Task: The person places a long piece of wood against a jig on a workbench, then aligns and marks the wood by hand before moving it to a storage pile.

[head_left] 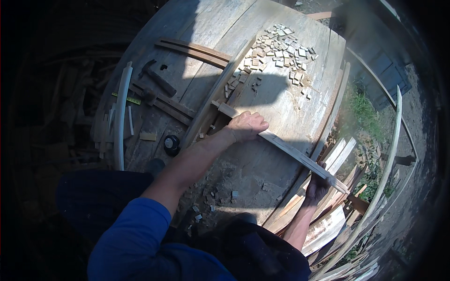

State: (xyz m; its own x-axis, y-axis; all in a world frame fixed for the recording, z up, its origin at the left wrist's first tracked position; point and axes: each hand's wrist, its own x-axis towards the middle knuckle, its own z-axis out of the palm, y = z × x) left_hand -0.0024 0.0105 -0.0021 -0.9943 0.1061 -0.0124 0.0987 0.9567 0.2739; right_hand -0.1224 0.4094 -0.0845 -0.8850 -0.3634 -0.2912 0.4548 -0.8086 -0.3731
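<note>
A long, narrow wooden strip (291, 151) lies slantwise across the plank table, running from upper left to lower right. My left hand (248, 125) is closed over it from above, near its far end. At its near end, past the table's right edge, my right hand (318, 186) grips it from beneath, with the fingers partly in shadow. The strip looks like more than one piece laid together. Its far end meets a long wooden rail (218, 91) on the table. Several small cut wood blocks (281, 51) are scattered beyond my left hand.
A hammer (158, 78) lies at the left, near dark wooden bars (172, 110), a yellow measuring strip (126, 98) and a black round object (172, 144). Long boards (328, 227) are heaped beside the table's right edge. Wood offcuts (234, 195) and sawdust lie close to me.
</note>
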